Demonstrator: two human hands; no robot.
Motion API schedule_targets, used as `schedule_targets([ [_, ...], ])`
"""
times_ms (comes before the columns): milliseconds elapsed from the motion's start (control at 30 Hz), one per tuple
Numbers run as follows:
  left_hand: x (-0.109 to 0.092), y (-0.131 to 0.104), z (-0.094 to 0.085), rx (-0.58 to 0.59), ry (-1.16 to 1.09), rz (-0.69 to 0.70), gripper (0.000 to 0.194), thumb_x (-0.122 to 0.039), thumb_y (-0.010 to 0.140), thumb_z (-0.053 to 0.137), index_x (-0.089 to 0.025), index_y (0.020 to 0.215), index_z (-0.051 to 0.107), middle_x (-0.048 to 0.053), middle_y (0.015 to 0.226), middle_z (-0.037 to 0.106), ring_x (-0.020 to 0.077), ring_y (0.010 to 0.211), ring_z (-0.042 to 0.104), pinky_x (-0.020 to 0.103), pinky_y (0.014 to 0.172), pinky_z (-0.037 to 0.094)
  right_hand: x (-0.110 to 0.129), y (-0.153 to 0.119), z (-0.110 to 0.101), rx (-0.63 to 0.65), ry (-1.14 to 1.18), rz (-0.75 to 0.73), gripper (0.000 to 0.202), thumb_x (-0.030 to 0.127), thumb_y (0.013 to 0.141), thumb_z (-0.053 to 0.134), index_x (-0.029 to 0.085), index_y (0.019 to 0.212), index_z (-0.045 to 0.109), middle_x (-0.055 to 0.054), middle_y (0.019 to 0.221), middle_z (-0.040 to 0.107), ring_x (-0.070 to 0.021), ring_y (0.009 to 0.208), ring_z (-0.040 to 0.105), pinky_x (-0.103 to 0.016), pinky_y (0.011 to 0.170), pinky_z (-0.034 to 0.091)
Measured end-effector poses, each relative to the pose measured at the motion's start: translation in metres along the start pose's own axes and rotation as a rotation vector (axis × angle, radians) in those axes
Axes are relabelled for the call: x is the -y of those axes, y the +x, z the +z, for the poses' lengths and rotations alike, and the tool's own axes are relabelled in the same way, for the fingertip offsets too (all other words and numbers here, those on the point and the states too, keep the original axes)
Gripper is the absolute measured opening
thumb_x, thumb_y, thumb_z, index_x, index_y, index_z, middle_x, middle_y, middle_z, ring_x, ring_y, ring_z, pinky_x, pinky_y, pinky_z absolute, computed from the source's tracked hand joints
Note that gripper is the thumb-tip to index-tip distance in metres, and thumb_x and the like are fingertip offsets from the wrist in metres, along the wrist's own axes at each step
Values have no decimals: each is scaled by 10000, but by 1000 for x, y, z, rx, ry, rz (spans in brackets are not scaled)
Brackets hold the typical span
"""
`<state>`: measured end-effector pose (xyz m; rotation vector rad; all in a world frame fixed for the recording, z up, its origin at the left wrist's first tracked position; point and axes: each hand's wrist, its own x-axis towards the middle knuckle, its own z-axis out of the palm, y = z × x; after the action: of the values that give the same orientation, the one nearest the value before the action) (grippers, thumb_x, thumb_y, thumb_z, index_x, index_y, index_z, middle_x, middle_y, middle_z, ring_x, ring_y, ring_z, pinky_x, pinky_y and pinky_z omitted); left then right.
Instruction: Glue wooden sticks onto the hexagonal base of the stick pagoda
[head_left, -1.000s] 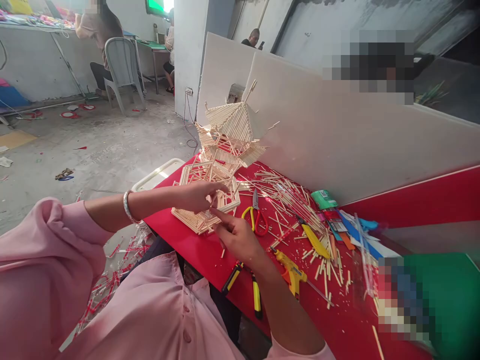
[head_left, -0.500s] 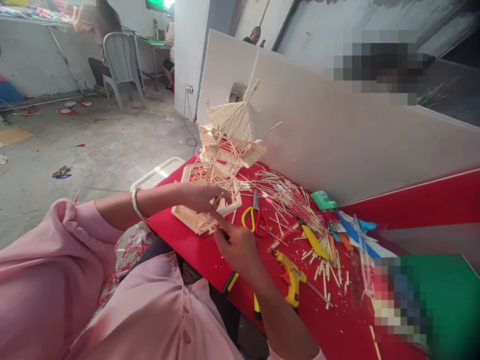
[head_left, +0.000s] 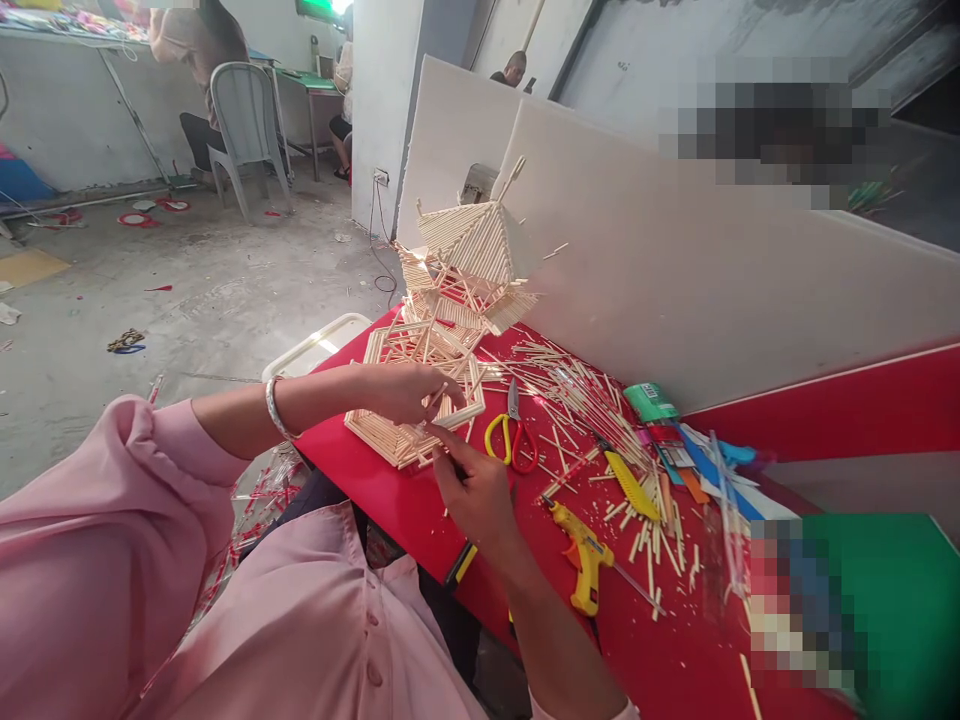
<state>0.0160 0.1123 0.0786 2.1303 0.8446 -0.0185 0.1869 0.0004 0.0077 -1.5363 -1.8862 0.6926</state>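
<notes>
A tiered model of pale thin sticks (head_left: 469, 240) stands at the back of the red table (head_left: 630, 660), with a six-sided stick frame at its near end. Over that frame is my left hand (head_left: 409, 393), its fingers closed around something small that looks like a short stick. My right hand (head_left: 476, 490) is at the near edge of the frame, thumb and index finger bent close together near a small clear piece; whether it grips this is too small to tell. Scissors (head_left: 512, 430) with yellow and red handles lie just right of my hands.
A yellow glue gun (head_left: 585, 555), a yellow-handled cutter (head_left: 631, 484), loose sticks (head_left: 577, 385) and a green roll (head_left: 649, 402) lie to the right. White panels (head_left: 675, 260) stand behind the table. A person (head_left: 206, 50) sits near a grey chair (head_left: 246, 120) at the far left.
My right hand has shifted slightly right and its fingers have drawn a little away from the left hand's fingers. My left hand stays almost where it was over the frame.
</notes>
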Motion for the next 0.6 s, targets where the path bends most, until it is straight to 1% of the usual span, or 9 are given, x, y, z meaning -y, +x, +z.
schedule_targets([
  [167,-5,-1,-2,4,-2,-30,643,-8,670,519,-195,1281,592,24,922,668,108,673,533,198,591,394,3,5,-3,-20,-94,-89,408,300,918,440,188,1205,707,-38,704,681,-123,569,534,-223,605,389],
  [300,-5,-1,-2,9,37,-25,646,-20,674,519,-203,1290,587,16,915,676,102,662,526,198,606,398,3,8,-5,-48,-162,-144,393,278,913,439,208,1182,717,-35,699,699,-132,596,584,-220,634,403],
  [433,-3,1,-2,6,95,-12,641,-20,684,507,-200,1295,586,15,920,684,104,679,541,201,610,402,2,7,-4,-83,-161,-183,383,263,907,451,221,1181,715,-25,694,704,-130,591,593,-212,614,404],
  [600,-4,1,-1,-20,121,1,599,-26,703,506,-189,1269,613,20,919,682,107,730,561,188,607,392,2,6,-4,-61,-102,-169,390,263,906,452,232,1199,708,-5,660,683,-111,519,533,-202,545,384],
])
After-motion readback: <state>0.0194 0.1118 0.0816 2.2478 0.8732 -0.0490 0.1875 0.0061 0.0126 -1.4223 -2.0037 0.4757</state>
